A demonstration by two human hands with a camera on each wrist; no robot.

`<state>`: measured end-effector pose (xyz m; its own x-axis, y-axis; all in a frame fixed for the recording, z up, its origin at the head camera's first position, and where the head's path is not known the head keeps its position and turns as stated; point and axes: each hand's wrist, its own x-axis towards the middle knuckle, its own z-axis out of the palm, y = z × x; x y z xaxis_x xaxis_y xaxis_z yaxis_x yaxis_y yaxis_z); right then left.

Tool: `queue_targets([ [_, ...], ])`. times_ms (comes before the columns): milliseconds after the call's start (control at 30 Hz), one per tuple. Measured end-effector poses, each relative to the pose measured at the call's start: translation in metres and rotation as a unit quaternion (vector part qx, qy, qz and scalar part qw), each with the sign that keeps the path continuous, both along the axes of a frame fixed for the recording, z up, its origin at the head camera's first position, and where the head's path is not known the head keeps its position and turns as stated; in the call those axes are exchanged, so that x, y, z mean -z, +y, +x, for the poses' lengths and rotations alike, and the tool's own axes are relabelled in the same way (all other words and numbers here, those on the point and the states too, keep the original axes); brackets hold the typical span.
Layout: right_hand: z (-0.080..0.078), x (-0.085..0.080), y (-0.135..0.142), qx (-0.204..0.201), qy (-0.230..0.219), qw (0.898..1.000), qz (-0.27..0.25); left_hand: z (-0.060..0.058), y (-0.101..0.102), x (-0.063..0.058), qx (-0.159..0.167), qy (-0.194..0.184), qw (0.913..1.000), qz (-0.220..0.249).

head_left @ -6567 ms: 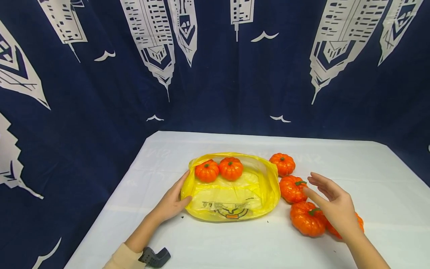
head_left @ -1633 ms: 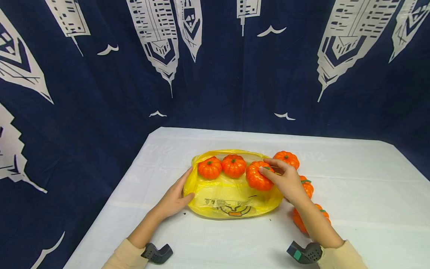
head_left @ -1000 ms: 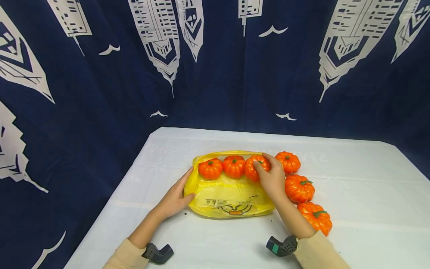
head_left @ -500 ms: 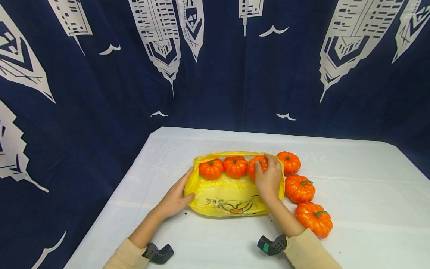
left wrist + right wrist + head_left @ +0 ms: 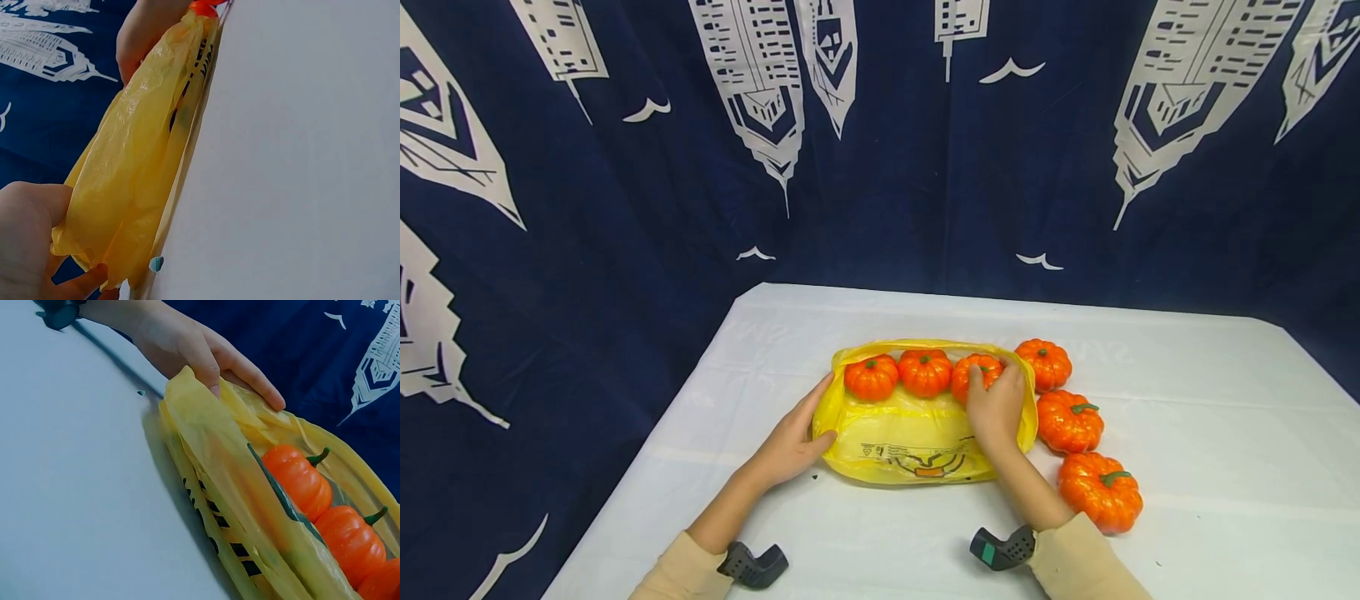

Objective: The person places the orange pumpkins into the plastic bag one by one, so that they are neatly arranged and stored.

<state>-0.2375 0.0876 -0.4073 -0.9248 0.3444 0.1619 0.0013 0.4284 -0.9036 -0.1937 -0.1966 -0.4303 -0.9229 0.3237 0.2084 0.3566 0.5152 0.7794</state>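
A yellow plastic bag [image 5: 910, 454] lies on the table with its mouth spread wide. Three small orange pumpkins stand in a row inside: a left pumpkin [image 5: 871, 379], a middle pumpkin [image 5: 925, 373] and a right pumpkin [image 5: 972, 380]. My right hand [image 5: 998, 408] reaches in and holds the right one, thumb on its near side and fingers behind it. At the bag's left edge my left hand [image 5: 786, 440] grips the film between thumb and fingers. The left wrist view shows that left hand [image 5: 28, 219] at the bag's edge; the pumpkins there are mostly hidden by the film.
Right of the bag, three more pumpkins stand in a line: a back pumpkin [image 5: 1045, 363], a middle one with a green stem [image 5: 1086, 408] and a larger front pumpkin [image 5: 1101, 493]. A white cloth covers the table [image 5: 1225, 433]. A dark blue curtain [image 5: 880, 200] hangs behind.
Over several seconds my right hand has brought a third pumpkin from the right into the bag. In the last half second it lowers slightly with it. The left hand stays at the bag's edge.
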Motion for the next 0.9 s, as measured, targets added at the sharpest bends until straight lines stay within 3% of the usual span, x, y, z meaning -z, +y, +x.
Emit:
queue_targets([
  [500, 0.001, 0.005, 0.008, -0.022, -0.048, 0.999, -0.003, 0.000, -0.001, 0.002, 0.000, 0.008, 1.0000, -0.001],
  [900, 0.008, -0.016, 0.017, -0.024, -0.023, 0.999, 0.027, 0.000, -0.001, 0.002, -0.002, 0.005, 1.0000, -0.003],
])
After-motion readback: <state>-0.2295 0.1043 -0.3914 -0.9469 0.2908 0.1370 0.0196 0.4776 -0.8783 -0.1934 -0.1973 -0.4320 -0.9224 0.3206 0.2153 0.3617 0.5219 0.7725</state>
